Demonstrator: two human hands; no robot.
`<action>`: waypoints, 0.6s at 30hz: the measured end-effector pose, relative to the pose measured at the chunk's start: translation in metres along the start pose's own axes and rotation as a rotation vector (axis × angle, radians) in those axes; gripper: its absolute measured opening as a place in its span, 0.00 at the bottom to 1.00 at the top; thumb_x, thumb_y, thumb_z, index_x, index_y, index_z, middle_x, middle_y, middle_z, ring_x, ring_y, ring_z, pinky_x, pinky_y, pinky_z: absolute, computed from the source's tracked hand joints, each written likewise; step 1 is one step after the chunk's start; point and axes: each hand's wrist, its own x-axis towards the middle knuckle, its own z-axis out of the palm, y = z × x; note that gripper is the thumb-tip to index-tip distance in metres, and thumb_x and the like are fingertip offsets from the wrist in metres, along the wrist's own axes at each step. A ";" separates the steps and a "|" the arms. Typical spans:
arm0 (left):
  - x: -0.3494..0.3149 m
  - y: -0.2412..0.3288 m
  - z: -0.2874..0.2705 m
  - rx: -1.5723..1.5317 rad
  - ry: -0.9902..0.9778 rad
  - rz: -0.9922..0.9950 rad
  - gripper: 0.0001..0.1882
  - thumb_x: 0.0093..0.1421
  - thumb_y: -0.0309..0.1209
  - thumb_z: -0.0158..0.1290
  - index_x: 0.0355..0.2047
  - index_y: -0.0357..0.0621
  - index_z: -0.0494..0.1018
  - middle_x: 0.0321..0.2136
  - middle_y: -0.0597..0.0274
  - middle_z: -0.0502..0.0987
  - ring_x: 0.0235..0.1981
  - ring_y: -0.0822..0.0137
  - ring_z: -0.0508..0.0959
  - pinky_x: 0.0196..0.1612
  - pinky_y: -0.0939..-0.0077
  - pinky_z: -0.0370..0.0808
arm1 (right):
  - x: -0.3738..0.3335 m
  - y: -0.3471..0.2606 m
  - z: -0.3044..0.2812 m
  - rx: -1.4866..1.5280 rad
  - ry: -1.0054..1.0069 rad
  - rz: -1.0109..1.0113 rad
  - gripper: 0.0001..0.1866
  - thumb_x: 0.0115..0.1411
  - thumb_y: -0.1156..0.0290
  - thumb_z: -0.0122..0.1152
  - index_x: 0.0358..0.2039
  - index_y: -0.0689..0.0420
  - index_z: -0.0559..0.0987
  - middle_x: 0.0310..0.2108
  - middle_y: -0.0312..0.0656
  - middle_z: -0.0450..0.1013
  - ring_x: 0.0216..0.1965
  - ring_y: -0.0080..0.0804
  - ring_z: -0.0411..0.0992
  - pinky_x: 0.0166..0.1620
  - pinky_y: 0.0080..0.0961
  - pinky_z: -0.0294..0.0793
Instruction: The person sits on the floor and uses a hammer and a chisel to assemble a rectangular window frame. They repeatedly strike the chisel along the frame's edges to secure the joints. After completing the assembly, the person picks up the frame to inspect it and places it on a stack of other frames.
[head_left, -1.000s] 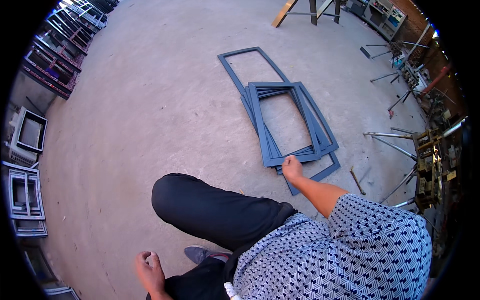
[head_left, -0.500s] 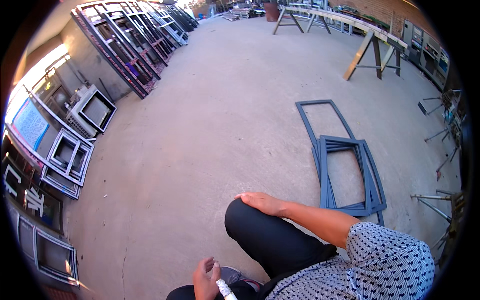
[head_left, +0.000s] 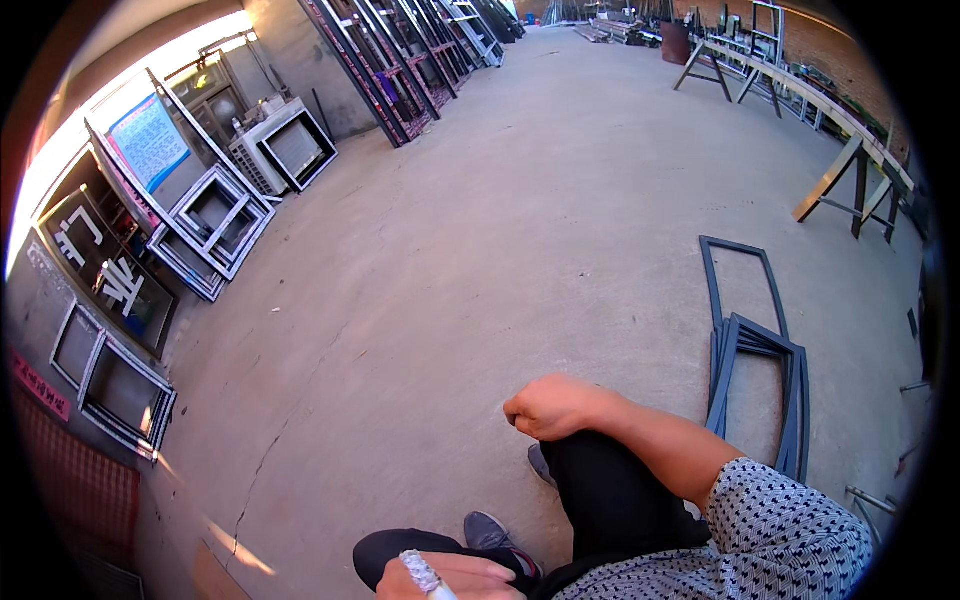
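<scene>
My right hand (head_left: 552,405) rests on my bent right knee (head_left: 610,480), fingers curled in, with nothing seen in it. Over my left leg (head_left: 385,550), at the lower edge, lies my left hand (head_left: 470,578), its visible fingers stretched out and partly cut off by the frame. A cigarette (head_left: 423,574) with a grey ash end overlaps the left hand in the picture. I cannot tell whether that hand touches it. Overlapping dark grey rectangular frames (head_left: 728,370) lie on the floor to the right of my right arm, which hides their near end.
Door and window frames (head_left: 215,215) lean along the left wall, near an outdoor air-conditioner unit (head_left: 270,135). Tall dark frames (head_left: 385,65) stand behind. Trestles (head_left: 845,190) carry a long beam at the far right. A crack (head_left: 265,460) runs through the concrete floor (head_left: 480,250).
The view has swung left, so the surroundings sit further right. My right hand has curled in on the knee. My left hand, raised before, now lies lower over the left leg.
</scene>
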 end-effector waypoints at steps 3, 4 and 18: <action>0.019 0.014 -0.003 -0.082 -0.145 -0.088 0.43 0.71 0.60 0.36 0.45 0.23 0.77 0.30 0.37 0.81 0.26 0.49 0.83 0.34 0.57 0.83 | 0.018 0.000 0.003 0.098 0.018 -0.029 0.14 0.61 0.69 0.50 0.38 0.58 0.84 0.38 0.55 0.81 0.44 0.57 0.78 0.47 0.48 0.77; 0.023 0.018 -0.002 -0.064 -0.185 -0.115 0.47 0.70 0.63 0.33 0.46 0.21 0.77 0.30 0.36 0.81 0.26 0.48 0.83 0.34 0.56 0.83 | 0.022 0.003 0.004 0.097 0.022 -0.032 0.14 0.61 0.70 0.50 0.38 0.58 0.84 0.38 0.55 0.81 0.44 0.58 0.78 0.47 0.47 0.77; 0.025 0.003 -0.009 -0.013 -0.230 -0.075 0.13 0.60 0.36 0.65 0.39 0.41 0.82 0.32 0.43 0.85 0.29 0.53 0.86 0.36 0.62 0.86 | 0.035 0.004 0.006 0.058 0.015 -0.029 0.14 0.61 0.69 0.50 0.38 0.56 0.84 0.37 0.54 0.81 0.43 0.57 0.78 0.46 0.48 0.77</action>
